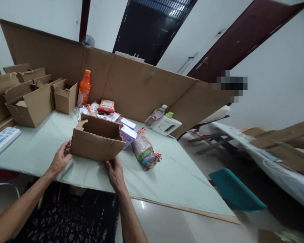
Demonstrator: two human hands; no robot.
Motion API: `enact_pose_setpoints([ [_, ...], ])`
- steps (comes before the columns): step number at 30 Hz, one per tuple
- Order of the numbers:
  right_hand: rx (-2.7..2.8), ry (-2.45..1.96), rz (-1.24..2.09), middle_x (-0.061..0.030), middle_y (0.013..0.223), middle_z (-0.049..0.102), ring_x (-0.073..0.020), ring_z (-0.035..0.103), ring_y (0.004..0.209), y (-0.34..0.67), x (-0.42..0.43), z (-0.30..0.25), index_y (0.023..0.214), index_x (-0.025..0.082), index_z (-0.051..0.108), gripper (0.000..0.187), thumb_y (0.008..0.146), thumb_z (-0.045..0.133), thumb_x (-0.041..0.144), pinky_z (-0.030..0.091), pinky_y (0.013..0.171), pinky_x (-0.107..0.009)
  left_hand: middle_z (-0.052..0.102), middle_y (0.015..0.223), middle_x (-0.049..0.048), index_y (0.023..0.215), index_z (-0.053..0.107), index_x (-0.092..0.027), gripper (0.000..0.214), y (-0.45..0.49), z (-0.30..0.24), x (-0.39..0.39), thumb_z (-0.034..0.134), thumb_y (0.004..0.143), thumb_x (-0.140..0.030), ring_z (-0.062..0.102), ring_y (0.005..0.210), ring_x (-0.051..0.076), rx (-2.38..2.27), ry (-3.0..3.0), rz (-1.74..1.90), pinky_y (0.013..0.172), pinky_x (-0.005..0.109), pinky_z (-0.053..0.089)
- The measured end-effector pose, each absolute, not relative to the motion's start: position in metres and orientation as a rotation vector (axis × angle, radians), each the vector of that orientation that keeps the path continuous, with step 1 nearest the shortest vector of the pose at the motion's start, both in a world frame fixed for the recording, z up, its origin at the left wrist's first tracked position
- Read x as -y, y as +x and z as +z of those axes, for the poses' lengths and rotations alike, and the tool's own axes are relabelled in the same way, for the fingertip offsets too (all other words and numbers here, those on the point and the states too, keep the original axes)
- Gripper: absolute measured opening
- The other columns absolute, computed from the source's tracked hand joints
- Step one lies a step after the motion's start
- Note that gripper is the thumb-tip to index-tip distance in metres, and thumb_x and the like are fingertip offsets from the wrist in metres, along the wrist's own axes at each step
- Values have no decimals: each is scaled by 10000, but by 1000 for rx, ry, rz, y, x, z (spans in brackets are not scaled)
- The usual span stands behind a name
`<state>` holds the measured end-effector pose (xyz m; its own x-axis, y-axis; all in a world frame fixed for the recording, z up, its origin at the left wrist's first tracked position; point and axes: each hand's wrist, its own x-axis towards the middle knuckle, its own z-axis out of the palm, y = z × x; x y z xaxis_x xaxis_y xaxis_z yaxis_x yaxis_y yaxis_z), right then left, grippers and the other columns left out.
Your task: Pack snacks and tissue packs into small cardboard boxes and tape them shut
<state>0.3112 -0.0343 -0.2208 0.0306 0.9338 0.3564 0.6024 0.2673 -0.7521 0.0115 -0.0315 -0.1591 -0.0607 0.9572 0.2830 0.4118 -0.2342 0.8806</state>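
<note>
An open-topped cardboard box (97, 145) with torn upper edges stands on the pale green tablecloth in front of me. My left hand (60, 158) is at its left end, with curved fingers against the side. At the lower right corner, my right hand (116, 171) grips the box with its thumb in front; its other fingers are partly hidden. Right beside the box are purple-and-white cartons (128, 134) and a colourful plastic bag of packaged food (145, 150). Behind it lie red-and-white snack packets (106, 106). The inside bottom of the box is out of sight.
Several cardboard boxes (40, 104) stand at the left, with an orange bottle (84, 88) beside them. A white power strip (4, 141) lies at the left edge. A clear bottle (155, 115) and a white jug (166, 125) stand before the cardboard screen (142, 86).
</note>
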Motion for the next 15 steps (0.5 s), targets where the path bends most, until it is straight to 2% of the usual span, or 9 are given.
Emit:
enact_pose_setpoints([
  [2, 1652, -1430, 500, -82, 1047, 739, -263, 652, 961, 311, 35, -220, 1268, 231, 659, 379, 944, 532, 381, 546, 862, -401, 631, 1411, 204, 1449, 524, -109, 634, 6, -139, 31, 541, 879, -388, 644, 1283, 333, -1474, 1633, 1306, 1039, 489, 570],
  [4, 1633, -1430, 522, -82, 1035, 740, -266, 653, 956, 310, 37, -219, 1266, 228, 664, 382, 939, 541, 383, 548, 853, -398, 644, 1392, 198, 1429, 542, -98, 649, -1, -111, 24, 482, 880, -438, 646, 1280, 336, -1495, 1621, 1308, 1035, 480, 567],
  [7, 1609, -1430, 549, -89, 1051, 741, -275, 654, 970, 309, 38, -218, 1279, 229, 665, 392, 931, 553, 371, 546, 867, -408, 675, 1315, 181, 1404, 578, -92, 720, -8, -62, 1, 436, 902, -589, 692, 1155, 331, -1549, 1655, 1210, 909, 446, 603],
  [11, 1576, -1436, 576, -92, 1086, 739, -277, 655, 993, 308, 39, -217, 1285, 232, 661, 393, 921, 561, 343, 542, 888, -412, 714, 1187, 169, 1500, 528, -115, 1001, -1, -13, -45, 626, 730, -747, 719, 825, 293, -1619, 1784, 860, 632, 360, 570],
  [13, 1565, -1435, 584, -86, 1104, 739, -273, 655, 1001, 307, 39, -216, 1277, 238, 660, 385, 914, 567, 326, 539, 896, -409, 740, 1054, 138, 1526, 509, -136, 1084, 8, 0, -64, 732, 641, -721, 688, 689, 261, -1636, 1855, 672, 559, 325, 517],
  [15, 1560, -1431, 585, -79, 1116, 739, -270, 653, 1009, 307, 38, -215, 1267, 245, 662, 378, 903, 577, 309, 534, 904, -404, 735, 909, 87, 1506, 529, -165, 1066, 16, 7, -77, 795, 594, -648, 663, 631, 248, -1647, 1926, 533, 535, 301, 476],
])
